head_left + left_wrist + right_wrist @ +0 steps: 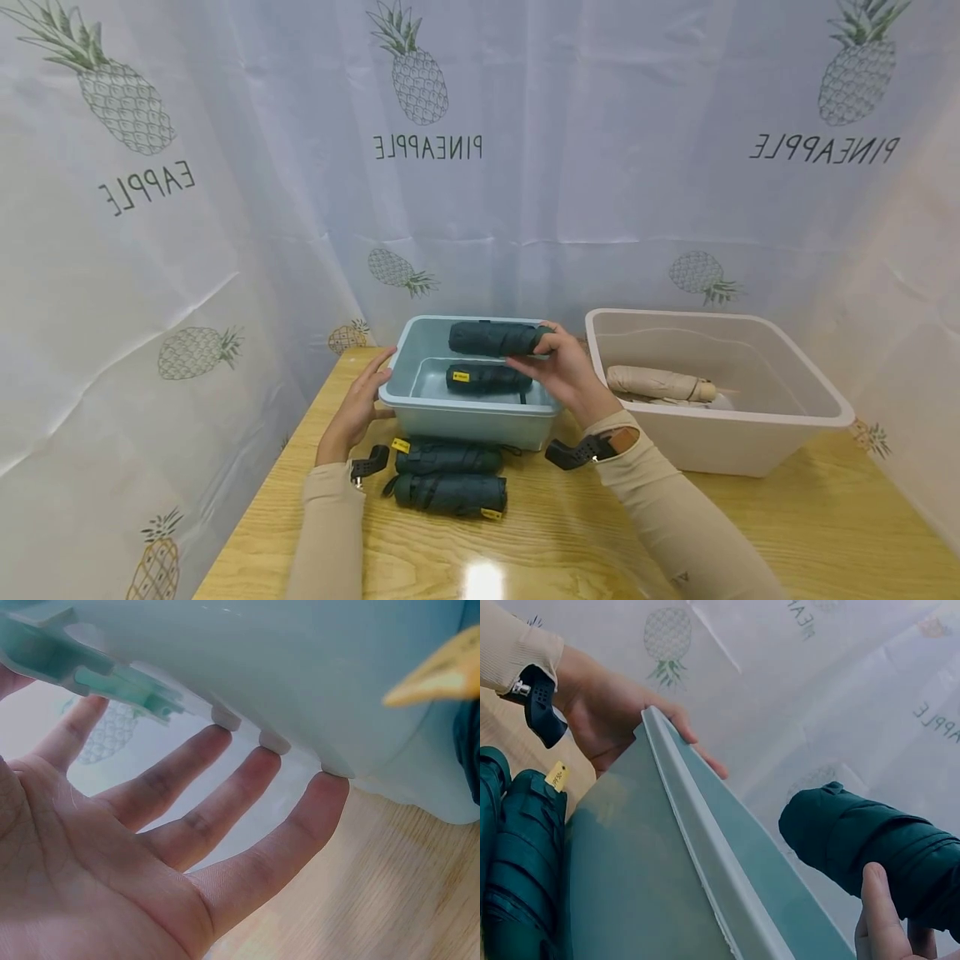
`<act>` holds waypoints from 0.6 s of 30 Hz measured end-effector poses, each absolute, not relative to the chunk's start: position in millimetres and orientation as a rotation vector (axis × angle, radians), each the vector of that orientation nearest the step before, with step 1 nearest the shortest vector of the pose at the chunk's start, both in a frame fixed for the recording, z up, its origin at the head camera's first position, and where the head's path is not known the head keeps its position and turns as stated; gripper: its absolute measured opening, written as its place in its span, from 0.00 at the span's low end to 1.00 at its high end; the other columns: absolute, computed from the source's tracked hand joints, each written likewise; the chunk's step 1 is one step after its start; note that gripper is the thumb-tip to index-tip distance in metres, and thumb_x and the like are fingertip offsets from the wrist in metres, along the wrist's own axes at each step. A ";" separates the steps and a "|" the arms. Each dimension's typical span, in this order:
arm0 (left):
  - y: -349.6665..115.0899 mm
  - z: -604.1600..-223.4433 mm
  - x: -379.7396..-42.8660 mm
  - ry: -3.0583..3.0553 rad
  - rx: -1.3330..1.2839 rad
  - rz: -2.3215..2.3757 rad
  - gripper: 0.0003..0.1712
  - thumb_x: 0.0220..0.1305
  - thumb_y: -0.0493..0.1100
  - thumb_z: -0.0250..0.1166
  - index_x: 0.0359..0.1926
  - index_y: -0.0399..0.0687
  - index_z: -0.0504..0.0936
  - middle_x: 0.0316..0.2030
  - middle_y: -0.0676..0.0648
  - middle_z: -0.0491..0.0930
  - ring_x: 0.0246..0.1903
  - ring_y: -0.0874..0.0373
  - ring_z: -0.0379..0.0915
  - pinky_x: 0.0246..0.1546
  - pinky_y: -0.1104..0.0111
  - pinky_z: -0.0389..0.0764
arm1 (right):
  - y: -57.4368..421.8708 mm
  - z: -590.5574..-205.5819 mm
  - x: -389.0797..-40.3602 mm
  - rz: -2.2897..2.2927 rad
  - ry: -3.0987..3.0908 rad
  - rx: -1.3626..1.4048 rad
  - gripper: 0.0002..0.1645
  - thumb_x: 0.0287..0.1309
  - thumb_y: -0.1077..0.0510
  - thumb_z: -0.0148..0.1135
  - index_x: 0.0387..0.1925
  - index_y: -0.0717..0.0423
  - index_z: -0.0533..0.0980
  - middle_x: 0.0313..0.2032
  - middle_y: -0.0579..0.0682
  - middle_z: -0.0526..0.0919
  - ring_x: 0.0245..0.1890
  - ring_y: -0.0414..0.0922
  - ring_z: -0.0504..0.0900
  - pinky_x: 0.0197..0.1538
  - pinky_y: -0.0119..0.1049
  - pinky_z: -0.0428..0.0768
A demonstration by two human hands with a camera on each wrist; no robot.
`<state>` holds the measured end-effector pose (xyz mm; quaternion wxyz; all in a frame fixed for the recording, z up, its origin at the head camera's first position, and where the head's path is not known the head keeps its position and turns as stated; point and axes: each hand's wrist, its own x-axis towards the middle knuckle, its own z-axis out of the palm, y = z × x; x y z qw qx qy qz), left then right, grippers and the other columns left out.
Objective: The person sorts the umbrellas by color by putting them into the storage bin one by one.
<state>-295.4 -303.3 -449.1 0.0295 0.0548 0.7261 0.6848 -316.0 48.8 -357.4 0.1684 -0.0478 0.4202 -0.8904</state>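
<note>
My right hand (564,371) grips one end of a dark green folded umbrella (491,338) and holds it level over the light blue bin (476,426). Below it, inside the bin, lies a second folded umbrella (483,379) with a yellow tag. At the bin's left end is my left hand (354,414); in the left wrist view its extended fingertips (262,761) press against the outer wall. The right wrist view shows the held umbrella (877,844) beyond the bin's rim (694,817), a fingertip against its side.
Two more dark green folded umbrellas, one nearer the bin (450,458) and one nearer me (450,494), lie on the wooden table (405,558). To the right stands a larger off-white bin (750,446) holding a beige folded umbrella (656,383). A pineapple-print curtain (540,208) hangs behind.
</note>
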 end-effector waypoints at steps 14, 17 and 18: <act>-304.1 -450.8 -299.0 2.252 0.184 2.099 0.33 0.81 0.57 0.46 0.82 0.64 0.52 0.81 0.43 0.46 0.74 0.29 0.56 0.59 0.28 0.70 | 25.6 -372.4 -339.6 -2.545 1.307 0.050 0.33 0.63 0.75 0.44 0.67 0.55 0.56 0.59 0.54 0.57 0.66 0.55 0.60 0.73 0.59 0.68; -304.7 -451.1 -299.4 2.258 0.186 2.094 0.34 0.81 0.56 0.45 0.82 0.62 0.51 0.81 0.42 0.47 0.73 0.29 0.57 0.58 0.29 0.71 | 21.3 -376.1 -340.9 -2.515 1.374 0.114 0.44 0.64 0.75 0.47 0.78 0.55 0.49 0.65 0.56 0.56 0.64 0.54 0.61 0.73 0.58 0.68; -305.0 -451.3 -299.6 2.256 0.190 2.099 0.34 0.82 0.55 0.44 0.82 0.61 0.51 0.81 0.41 0.47 0.73 0.29 0.57 0.58 0.29 0.71 | 20.3 -377.4 -341.5 -2.505 1.388 0.128 0.46 0.65 0.75 0.47 0.80 0.55 0.47 0.68 0.57 0.55 0.65 0.54 0.61 0.73 0.58 0.68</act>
